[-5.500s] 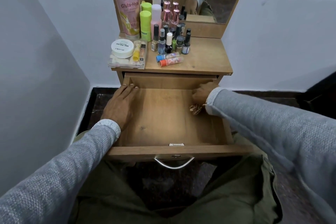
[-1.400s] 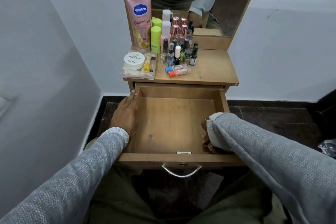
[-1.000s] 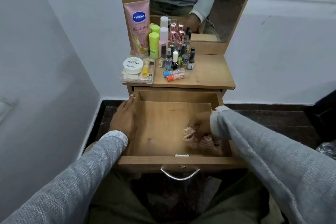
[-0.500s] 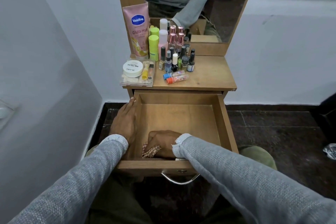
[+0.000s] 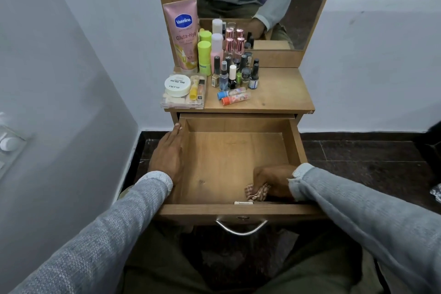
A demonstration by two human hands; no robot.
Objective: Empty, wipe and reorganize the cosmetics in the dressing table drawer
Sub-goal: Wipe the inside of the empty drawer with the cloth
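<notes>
Under right hand (image 5: 274, 180), half-hidden cloth (image 5: 256, 192)

under our right hand (image 5: 274, 180) we bunch a soft checked cloth (image 5: 256, 193) on the drawer (image 5: 229, 160)'s matt, smooth wood. just nearer than it curves a shiny metal handle (image 5: 241, 228); well beyond stands a glossy plastic tube (image 5: 184, 33).

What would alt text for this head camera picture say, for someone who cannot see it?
A person's right hand presses a checked cloth into the near right corner of an open, emptied wooden drawer, while the left hand rests on its left wall. Cosmetic bottles crowd the wooden tabletop above.
</notes>
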